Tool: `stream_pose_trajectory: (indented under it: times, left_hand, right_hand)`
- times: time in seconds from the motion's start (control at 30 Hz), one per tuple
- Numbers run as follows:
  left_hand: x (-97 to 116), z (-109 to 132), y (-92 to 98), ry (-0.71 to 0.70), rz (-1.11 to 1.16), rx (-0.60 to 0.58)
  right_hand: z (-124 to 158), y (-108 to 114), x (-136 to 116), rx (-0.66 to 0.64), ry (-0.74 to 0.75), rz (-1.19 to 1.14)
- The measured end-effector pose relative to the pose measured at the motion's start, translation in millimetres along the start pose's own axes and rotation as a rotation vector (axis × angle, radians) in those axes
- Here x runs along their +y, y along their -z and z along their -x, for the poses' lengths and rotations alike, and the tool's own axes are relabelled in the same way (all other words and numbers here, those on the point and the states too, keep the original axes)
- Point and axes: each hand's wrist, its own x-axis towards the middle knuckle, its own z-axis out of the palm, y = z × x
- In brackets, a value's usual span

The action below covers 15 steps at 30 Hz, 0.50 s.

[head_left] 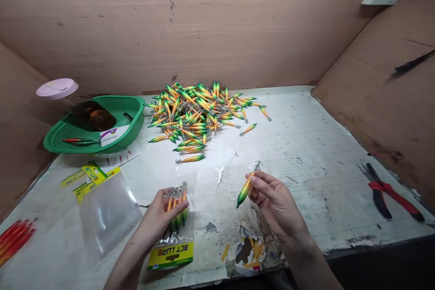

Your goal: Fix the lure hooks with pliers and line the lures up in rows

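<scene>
My right hand (273, 201) pinches a single green, yellow and orange fishing lure (245, 192) above the table, its hooks pointing up and away and its green tip towards me. On the left, my left hand (163, 213) is closed around a clear plastic bag (190, 226) with a yellow "BCT LURE" header, which faces upside down at the near end. Several lures of the same colours lie side by side inside that bag. Part of them is hidden behind my thumb. Farther back spreads a large heap of matching lures (200, 108).
A green basket (137, 133) with a dark jar, a card and a red lure stands back left. Flat clear bags (108, 217) lie left, near red-orange lures (15, 240). Red-handled pliers (387, 188) rest at right. Cardboard walls (238, 22) enclose the table's back and sides.
</scene>
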Motion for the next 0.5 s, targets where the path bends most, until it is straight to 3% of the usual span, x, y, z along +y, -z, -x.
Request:
stream_pose_trajectory:
  times: [0.07,0.13,0.2,0.23,0.27,0.3,0.4,0.43,0.5]
  left_hand:
    - [1.9,2.0,9.9,-0.005,-0.164,0.131]
    - [10.4,13.4,13.6,-0.077,-0.396,0.340]
    - [24.0,33.0,4.3,-0.232,-0.502,0.480]
    - [31.6,44.3,-6.1,-0.321,-0.439,0.461]
    - [38.9,55.6,-19.8,-0.395,-0.304,0.336]
    - [45.4,65.9,-35.5,-0.415,-0.150,0.139]
    - [55.5,86.2,-80.7,-0.193,0.271,-0.385]
    - [55.5,88.7,-91.1,-0.093,0.365,-0.496]
    - [51.7,88.2,-102.0,0.053,0.481,-0.600]
  right_hand:
    - [8.9,1.8,-3.4,-0.012,0.025,0.019]
    - [16.0,3.5,-6.5,-0.032,0.053,0.043]
    - [22.0,3.8,-8.1,-0.059,0.077,0.073]
    - [25.1,3.0,-7.8,-0.073,0.087,0.092]
    - [28.4,1.4,-6.4,-0.087,0.097,0.115]
    - [31.9,-0.8,-4.0,-0.100,0.109,0.145]
    - [40.3,-5.2,5.4,-0.127,0.158,0.299]
    - [40.5,-3.0,6.7,-0.120,0.184,0.377]
    - [34.9,12.8,1.1,-0.029,0.251,0.572]
